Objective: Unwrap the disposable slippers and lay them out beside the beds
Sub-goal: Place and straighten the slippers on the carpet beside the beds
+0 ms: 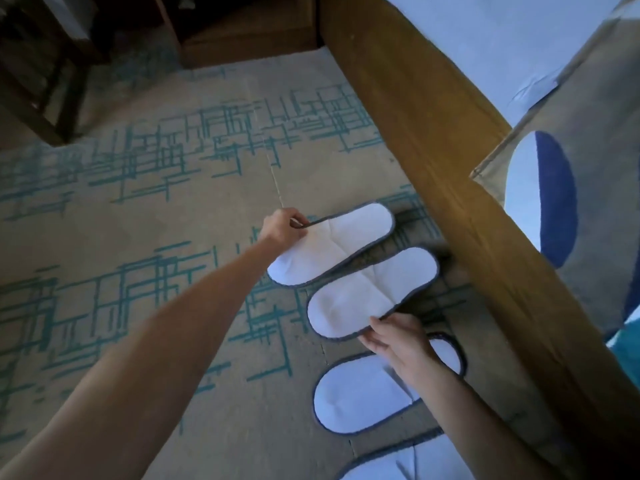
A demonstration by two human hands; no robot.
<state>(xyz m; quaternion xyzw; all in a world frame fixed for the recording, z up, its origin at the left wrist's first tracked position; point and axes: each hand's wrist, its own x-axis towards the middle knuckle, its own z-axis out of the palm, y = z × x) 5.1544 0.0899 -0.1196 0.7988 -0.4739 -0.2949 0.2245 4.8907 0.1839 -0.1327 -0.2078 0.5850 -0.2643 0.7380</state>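
Several white disposable slippers with dark blue trim lie on the carpet along the wooden bed frame (446, 161). My left hand (282, 227) pinches the trim of the farthest slipper (341, 244), lifting its edge a little. My right hand (394, 342) grips the near edge of the second slipper (372, 291), which lies flat beside the first. Closer to me a third slipper (360, 393) rests partly under my right wrist, and a fourth (408, 460) shows at the bottom edge.
Beige carpet (173, 209) with teal line pattern covers the floor to the left. A dark wooden chair (41, 71) stands at top left, dark wooden furniture (249, 32) at the top. White bedding and a beige runner with a blue-white oval (540, 199) lie on the bed.
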